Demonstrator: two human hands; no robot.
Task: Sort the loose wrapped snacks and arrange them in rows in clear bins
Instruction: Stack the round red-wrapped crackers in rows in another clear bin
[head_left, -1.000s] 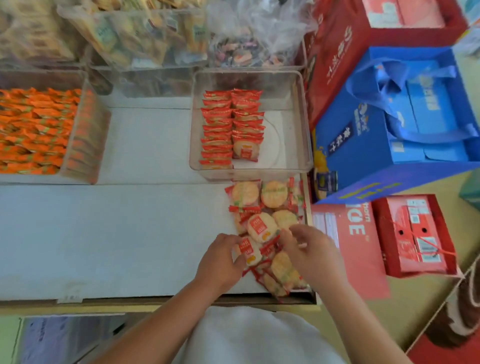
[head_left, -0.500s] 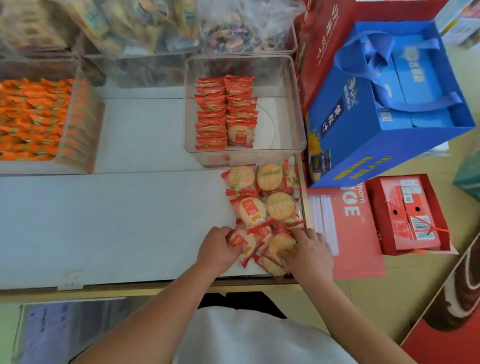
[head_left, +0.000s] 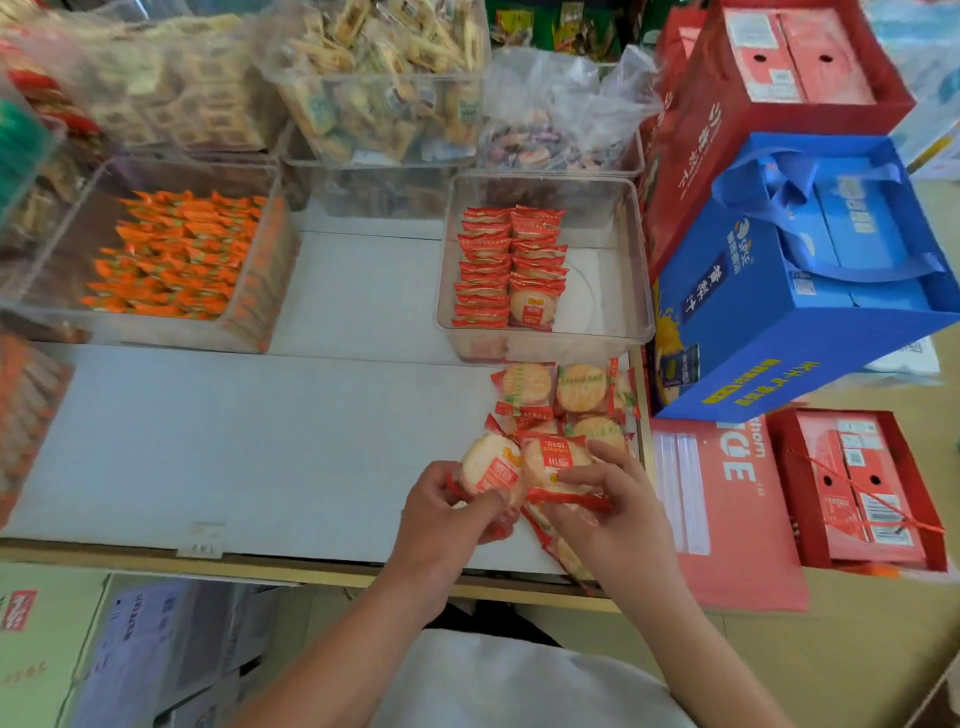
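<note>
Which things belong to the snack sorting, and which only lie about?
Job: left hand, right hand, each holding a round red-wrapped cracker; loose cracker pile; clear plastic bin with cracker rows.
Lying about: blue cardboard box; red cardboard box; crumpled clear plastic bag.

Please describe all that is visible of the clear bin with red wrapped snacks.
The clear bin is a rectangular tub of transparent plastic, open-topped, upright on the white shelf. Two rows of red wrapped snacks fill its left half; the right half is bare. Loose snacks lie before its front wall.
</note>
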